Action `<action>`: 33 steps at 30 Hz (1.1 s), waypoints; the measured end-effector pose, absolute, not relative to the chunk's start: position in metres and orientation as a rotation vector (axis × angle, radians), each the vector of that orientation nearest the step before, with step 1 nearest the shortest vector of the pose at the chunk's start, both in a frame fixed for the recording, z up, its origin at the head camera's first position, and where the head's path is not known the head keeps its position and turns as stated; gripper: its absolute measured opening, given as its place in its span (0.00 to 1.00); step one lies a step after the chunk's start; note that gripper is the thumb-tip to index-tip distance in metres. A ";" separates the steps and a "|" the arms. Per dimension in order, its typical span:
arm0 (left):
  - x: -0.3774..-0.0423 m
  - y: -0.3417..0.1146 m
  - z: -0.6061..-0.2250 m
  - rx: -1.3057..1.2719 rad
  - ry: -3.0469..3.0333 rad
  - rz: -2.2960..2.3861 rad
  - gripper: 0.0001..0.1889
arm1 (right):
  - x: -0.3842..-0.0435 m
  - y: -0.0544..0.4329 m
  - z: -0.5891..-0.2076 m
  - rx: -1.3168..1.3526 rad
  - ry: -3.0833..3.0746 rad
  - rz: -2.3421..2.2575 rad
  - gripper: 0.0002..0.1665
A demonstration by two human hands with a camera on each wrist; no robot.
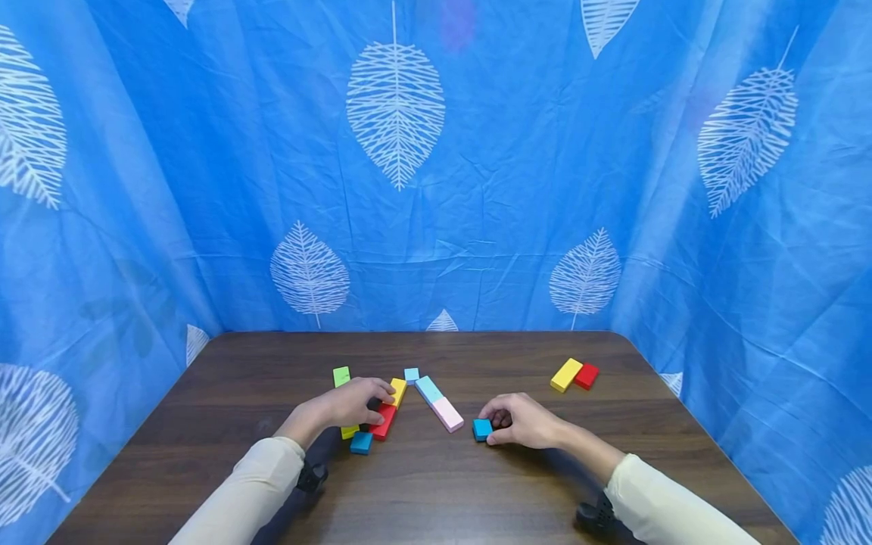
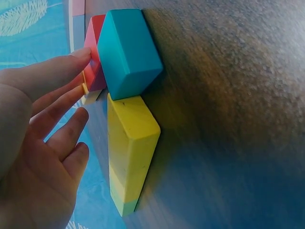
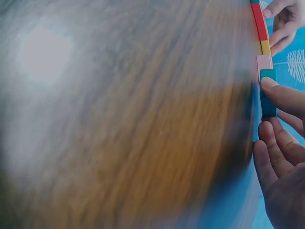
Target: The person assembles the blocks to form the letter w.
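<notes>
My left hand rests its fingertips along a red block and a yellow block, which lie end to end in a slanted line. In the left wrist view its thumb touches the red block's side, and the other fingers are loosely spread. Just in front lie a teal block and another yellow block, with a green block beyond, partly hidden by the hand. My right hand pinches a second teal block between thumb and fingers, low at the tabletop.
Between the hands, a light blue block and a pink block form another slanted line. A small light blue block lies at its far end. Farther right, a yellow block sits beside a red block. A blue curtain hangs behind the table.
</notes>
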State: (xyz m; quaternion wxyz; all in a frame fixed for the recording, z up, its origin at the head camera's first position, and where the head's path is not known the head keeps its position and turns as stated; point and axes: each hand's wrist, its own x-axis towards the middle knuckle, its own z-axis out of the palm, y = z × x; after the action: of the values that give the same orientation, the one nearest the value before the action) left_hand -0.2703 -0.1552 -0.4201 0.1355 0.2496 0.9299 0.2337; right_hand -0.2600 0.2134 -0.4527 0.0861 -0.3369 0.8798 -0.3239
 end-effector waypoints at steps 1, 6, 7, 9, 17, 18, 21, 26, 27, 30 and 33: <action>-0.270 -0.155 -0.420 0.724 2.693 0.677 0.23 | -0.260 0.212 -0.453 -1.009 2.621 -0.968 0.16; -0.271 -0.155 -0.418 0.738 2.693 0.675 0.23 | -0.260 0.205 -0.454 -1.028 2.634 -0.964 0.16; -0.271 -0.155 -0.418 0.740 2.693 0.676 0.23 | -0.260 0.203 -0.454 -1.029 2.639 -0.960 0.16; -0.272 -0.154 -0.418 0.740 2.693 0.674 0.23 | -0.260 0.200 -0.455 -1.034 2.643 -0.957 0.16; -0.271 -0.154 -0.420 0.736 2.693 0.675 0.22 | -0.257 0.192 -0.459 -1.002 2.628 -0.995 0.15; -0.270 -0.154 -0.420 0.735 2.693 0.679 0.22 | -0.257 0.191 -0.459 -0.996 2.629 -0.999 0.15; -0.270 -0.154 -0.420 0.733 2.692 0.683 0.22 | -0.255 0.190 -0.459 -0.989 2.632 -1.006 0.15; -0.269 -0.155 -0.421 0.731 2.689 0.687 0.23 | -0.255 0.188 -0.460 -0.985 2.627 -1.027 0.15; -0.269 -0.155 -0.421 0.730 2.689 0.689 0.23 | -0.255 0.188 -0.460 -0.985 2.627 -1.028 0.15; -0.269 -0.155 -0.421 0.731 2.683 0.692 0.23 | -0.255 0.187 -0.460 -0.983 2.628 -1.031 0.16; -0.270 -0.154 -0.421 0.731 2.681 0.693 0.23 | -0.256 0.187 -0.461 -0.975 2.628 -1.029 0.16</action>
State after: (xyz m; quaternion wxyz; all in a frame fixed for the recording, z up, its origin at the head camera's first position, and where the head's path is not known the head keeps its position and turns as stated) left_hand -0.2697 -0.1540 -0.4211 0.1385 0.2529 0.9271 0.2395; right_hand -0.2558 0.1875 -0.4605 0.0776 -0.3256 0.8775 -0.3435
